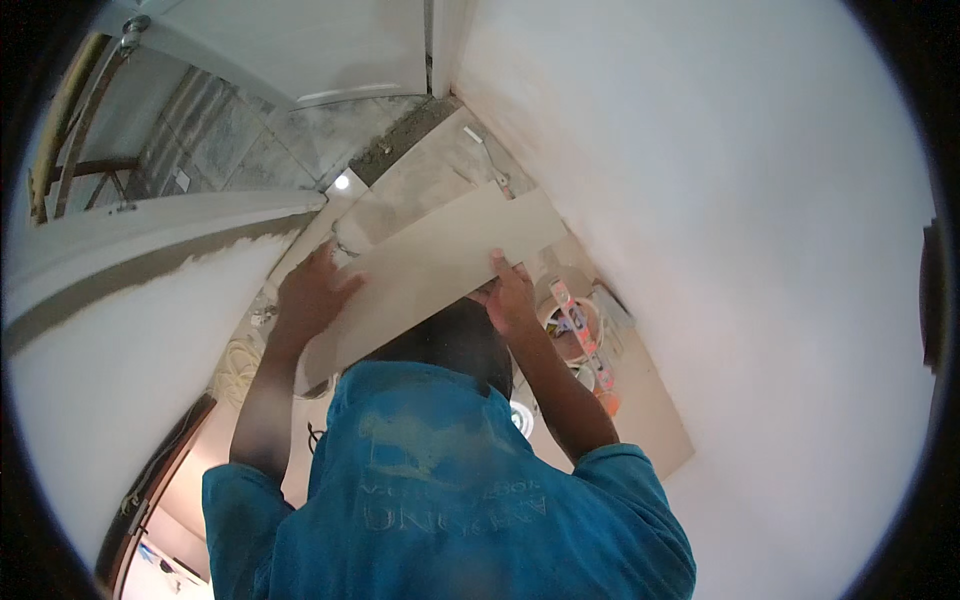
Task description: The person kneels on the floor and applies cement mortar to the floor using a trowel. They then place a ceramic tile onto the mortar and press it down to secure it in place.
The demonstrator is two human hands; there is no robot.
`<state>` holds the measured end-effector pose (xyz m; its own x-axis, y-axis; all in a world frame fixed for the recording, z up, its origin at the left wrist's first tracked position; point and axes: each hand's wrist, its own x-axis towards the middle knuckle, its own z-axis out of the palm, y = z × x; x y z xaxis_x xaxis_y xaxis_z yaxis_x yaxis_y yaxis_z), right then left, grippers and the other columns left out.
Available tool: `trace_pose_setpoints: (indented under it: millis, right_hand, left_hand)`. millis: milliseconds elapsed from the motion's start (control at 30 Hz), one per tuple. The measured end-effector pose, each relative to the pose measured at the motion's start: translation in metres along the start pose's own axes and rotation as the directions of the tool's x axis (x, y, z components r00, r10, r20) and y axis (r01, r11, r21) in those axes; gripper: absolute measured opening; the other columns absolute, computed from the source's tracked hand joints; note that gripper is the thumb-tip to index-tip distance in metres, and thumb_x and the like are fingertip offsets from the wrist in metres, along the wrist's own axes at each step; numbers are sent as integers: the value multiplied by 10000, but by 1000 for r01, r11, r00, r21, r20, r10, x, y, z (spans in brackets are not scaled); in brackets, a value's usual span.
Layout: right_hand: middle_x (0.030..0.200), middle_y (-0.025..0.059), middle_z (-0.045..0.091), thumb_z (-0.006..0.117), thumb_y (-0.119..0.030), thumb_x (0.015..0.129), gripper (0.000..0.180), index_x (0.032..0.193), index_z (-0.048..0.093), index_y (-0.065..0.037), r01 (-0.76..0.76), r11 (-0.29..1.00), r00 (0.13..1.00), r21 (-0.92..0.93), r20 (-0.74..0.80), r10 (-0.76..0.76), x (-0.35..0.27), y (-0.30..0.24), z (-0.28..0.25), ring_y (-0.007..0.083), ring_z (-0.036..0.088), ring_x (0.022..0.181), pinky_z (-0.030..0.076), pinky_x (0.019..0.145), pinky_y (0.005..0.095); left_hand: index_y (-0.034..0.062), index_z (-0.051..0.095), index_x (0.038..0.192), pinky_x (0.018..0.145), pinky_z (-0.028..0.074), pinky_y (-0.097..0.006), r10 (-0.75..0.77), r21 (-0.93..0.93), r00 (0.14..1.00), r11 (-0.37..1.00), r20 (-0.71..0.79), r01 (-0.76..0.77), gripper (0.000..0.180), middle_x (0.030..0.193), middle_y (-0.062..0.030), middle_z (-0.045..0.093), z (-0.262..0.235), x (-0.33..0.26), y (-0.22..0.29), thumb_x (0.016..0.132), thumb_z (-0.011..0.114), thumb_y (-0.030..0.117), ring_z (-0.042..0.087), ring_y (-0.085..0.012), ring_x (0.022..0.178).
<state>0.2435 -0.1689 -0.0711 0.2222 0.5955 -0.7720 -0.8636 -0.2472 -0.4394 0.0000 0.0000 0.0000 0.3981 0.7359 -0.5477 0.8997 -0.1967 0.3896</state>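
Observation:
A long, flat beige tile (430, 265) spans the space in front of my body, slanting from lower left to upper right. A step is cut into its far right end. My left hand (312, 298) grips its left part at the far edge, thumb laid over the top face. Along the near edge, my right hand (508, 298) clasps the tile with the thumb on top and the other fingers mostly hidden beneath. Just right of that hand, a pink-orange spirit level (572, 318) leans across a round bucket (575, 345) with small items inside.
White walls rise on the right (740, 230) and left (110, 390). Ahead, a white door (350, 45) stands by a strip of rough, dark mortar (410, 135). A thin tool (485, 150) lies on the floor beyond the tile. Coiled pale cable (237, 370) sits at the left.

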Motion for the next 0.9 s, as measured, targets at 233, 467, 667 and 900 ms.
trace_pose_setpoints:
  millis: [233, 467, 667, 900]
  right_hand:
    - [1233, 174, 547, 538, -254, 990, 433, 1305, 376, -7, -168, 981, 984, -95, -78, 161, 153, -38, 5, 346, 611, 1085, 525, 880, 571]
    - [1316, 217, 468, 705, -342, 875, 717, 1379, 317, -12, -56, 387, 981, -920, -123, -149, 342, -42, -15, 407, 490, 1232, 422, 999, 542]
    - [1485, 227, 292, 831, -347, 668, 921, 1448, 373, -172, 653, -551, 687, -520, 712, 143, 437, -31, 23, 426, 263, 1391, 255, 1127, 541]
    - [1533, 181, 203, 902, -404, 527, 1139, 1493, 302, -340, 775, -630, 372, 43, 774, 512, 608, 52, -1, 390, 191, 1431, 197, 1137, 586]
  left_hand:
    - [60, 706, 942, 739, 518, -453, -309, -19, 948, 950, 78, 311, 598, 785, -204, 682, 27, 83, -45, 857, 573, 636, 684, -357, 788]
    - [88, 690, 871, 539, 502, -411, -279, 110, 918, 941, -282, 320, 497, 626, -149, 638, 96, 212, -68, 865, 618, 580, 655, -321, 580]
    - [101, 649, 798, 488, 491, -383, -251, 217, 936, 927, -248, 306, 480, 589, -94, 621, 180, 325, -145, 865, 624, 575, 632, -266, 509]
    - [93, 640, 785, 463, 490, -357, -41, 338, 934, 926, -355, 170, 517, 611, -92, 636, 264, 436, -227, 875, 590, 600, 638, -237, 506]
